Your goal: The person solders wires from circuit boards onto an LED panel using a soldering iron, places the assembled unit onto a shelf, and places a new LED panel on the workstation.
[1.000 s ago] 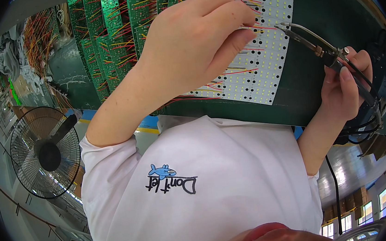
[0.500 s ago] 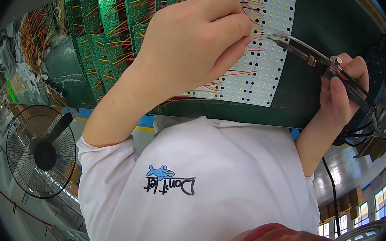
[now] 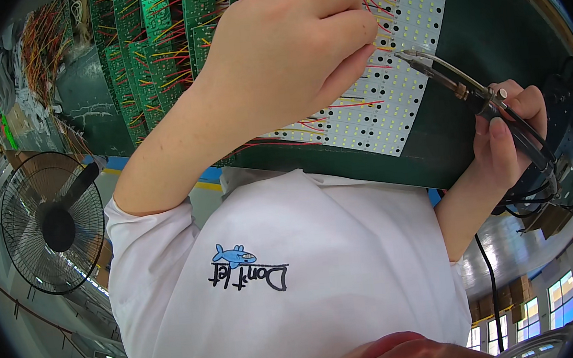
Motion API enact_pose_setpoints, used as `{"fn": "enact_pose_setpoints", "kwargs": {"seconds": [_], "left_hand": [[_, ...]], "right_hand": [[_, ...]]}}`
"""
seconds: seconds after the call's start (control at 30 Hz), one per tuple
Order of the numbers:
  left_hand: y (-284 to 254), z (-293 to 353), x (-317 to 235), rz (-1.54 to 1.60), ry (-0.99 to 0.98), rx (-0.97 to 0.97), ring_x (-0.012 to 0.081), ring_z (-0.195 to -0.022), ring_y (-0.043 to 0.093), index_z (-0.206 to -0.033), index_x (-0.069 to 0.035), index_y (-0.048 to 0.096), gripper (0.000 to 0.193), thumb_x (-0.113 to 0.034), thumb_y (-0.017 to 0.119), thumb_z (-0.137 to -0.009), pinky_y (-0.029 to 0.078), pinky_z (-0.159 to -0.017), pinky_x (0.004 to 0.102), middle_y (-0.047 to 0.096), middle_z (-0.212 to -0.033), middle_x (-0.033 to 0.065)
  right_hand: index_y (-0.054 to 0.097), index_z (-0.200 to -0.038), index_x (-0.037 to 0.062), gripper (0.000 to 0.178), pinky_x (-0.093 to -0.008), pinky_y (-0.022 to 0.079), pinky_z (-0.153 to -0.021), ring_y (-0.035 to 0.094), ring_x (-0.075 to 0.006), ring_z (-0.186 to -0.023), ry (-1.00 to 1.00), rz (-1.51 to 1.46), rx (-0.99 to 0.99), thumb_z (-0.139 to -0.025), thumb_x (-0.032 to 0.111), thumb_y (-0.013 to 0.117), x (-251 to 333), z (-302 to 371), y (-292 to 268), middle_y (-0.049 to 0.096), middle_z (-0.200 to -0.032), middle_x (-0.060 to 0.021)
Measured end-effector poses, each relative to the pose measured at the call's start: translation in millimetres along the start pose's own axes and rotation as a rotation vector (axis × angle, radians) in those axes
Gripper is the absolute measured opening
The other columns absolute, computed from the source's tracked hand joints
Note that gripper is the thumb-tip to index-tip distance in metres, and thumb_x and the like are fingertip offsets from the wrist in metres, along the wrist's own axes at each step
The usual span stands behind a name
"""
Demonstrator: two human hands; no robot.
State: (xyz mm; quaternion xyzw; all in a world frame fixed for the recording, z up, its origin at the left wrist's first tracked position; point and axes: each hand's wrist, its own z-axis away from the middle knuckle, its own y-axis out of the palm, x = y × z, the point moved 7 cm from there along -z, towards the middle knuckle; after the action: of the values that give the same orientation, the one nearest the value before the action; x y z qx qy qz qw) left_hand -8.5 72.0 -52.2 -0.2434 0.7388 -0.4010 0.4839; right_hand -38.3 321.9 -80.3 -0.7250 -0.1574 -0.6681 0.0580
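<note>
My left hand [image 3: 302, 56] hangs over the white LED boards [image 3: 394, 117], its fingers pinched together; a thin yellow wire [image 3: 384, 48] shows at the fingertips, though most of the grip is hidden behind the hand. In my right hand [image 3: 513, 133] is a soldering iron [image 3: 460, 87] with a curved metal feed tube along its top. Its tip meets the LED boards just right of my left fingertips. Red, yellow and black wires run from green circuit boards [image 3: 159, 56] onto the LED boards.
A dark green work table [image 3: 493, 28] lies beneath the boards. Bundled orange and red wires [image 3: 46, 47] and grey cloth [image 3: 1, 85] are at the far left. A black fan [image 3: 55, 225] stands left of me. A black cable [image 3: 492, 276] hangs at the right.
The view has shifted slightly, and the fan and boards sit a little differently in it. Both hands keep nearly the same pose, with the iron's tip still at the LED boards.
</note>
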Motion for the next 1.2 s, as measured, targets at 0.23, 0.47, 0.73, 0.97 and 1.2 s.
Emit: {"fn": "enact_pose_setpoints", "kwargs": {"seconds": [0.23, 0.47, 0.73, 0.97, 1.2], "left_hand": [[-6, -6, -3, 0.106, 0.112, -0.101, 0.0242, -0.071, 0.065, -0.088, -0.008, 0.064, 0.010, -0.012, 0.073, -0.085, 0.054, -0.061, 0.0336, 0.062, -0.089, 0.0058], [-6, -6, -2, 0.119, 0.102, -0.089, 0.0248, -0.072, 0.066, -0.088, -0.007, 0.065, 0.010, -0.012, 0.072, -0.085, 0.054, -0.062, 0.0337, 0.062, -0.089, 0.0062], [-5, -4, 0, 0.121, 0.103, -0.082, 0.0248, -0.073, 0.066, -0.089, -0.007, 0.065, 0.010, -0.012, 0.072, -0.084, 0.054, -0.062, 0.0337, 0.062, -0.090, 0.0063], [-6, -3, -2, 0.146, 0.097, -0.090, 0.0248, -0.074, 0.066, -0.090, -0.007, 0.066, 0.011, -0.011, 0.073, -0.083, 0.054, -0.063, 0.0338, 0.062, -0.089, 0.0062], [-26, 4, -8, 0.007, 0.246, -0.158, 0.0236, -0.081, 0.059, -0.089, -0.010, 0.067, 0.013, -0.012, 0.076, -0.079, 0.049, -0.070, 0.0347, 0.058, -0.089, 0.0034]], "right_hand": [[0.048, -0.087, 0.0040, 0.033, -0.0217, 0.040, -0.057, 0.052, -0.0095, -0.064, -0.004, 0.045, 0.016, -0.082, 0.012, 0.080, 1, -1, 0, 0.063, -0.083, -0.0138], [0.048, -0.087, 0.0043, 0.028, -0.0235, 0.043, -0.064, 0.054, -0.0104, -0.068, -0.003, 0.106, 0.002, -0.082, 0.008, 0.075, 1, 0, 1, 0.063, -0.082, -0.0125], [0.047, -0.088, 0.0044, 0.028, -0.0224, 0.041, -0.062, 0.053, -0.0100, -0.067, -0.005, 0.093, 0.047, -0.082, 0.008, 0.075, 0, 0, 4, 0.063, -0.084, -0.0130], [0.046, -0.091, 0.0033, 0.022, -0.0212, 0.042, -0.058, 0.049, -0.0104, -0.065, -0.006, -0.221, 0.026, -0.088, 0.004, 0.067, -4, -2, -5, 0.058, -0.088, -0.0150], [0.047, -0.092, 0.0018, 0.020, -0.0210, 0.042, -0.058, 0.048, -0.0108, -0.065, -0.028, -0.211, 0.006, -0.089, 0.005, 0.066, -4, -1, -8, 0.055, -0.085, -0.0127]]}}
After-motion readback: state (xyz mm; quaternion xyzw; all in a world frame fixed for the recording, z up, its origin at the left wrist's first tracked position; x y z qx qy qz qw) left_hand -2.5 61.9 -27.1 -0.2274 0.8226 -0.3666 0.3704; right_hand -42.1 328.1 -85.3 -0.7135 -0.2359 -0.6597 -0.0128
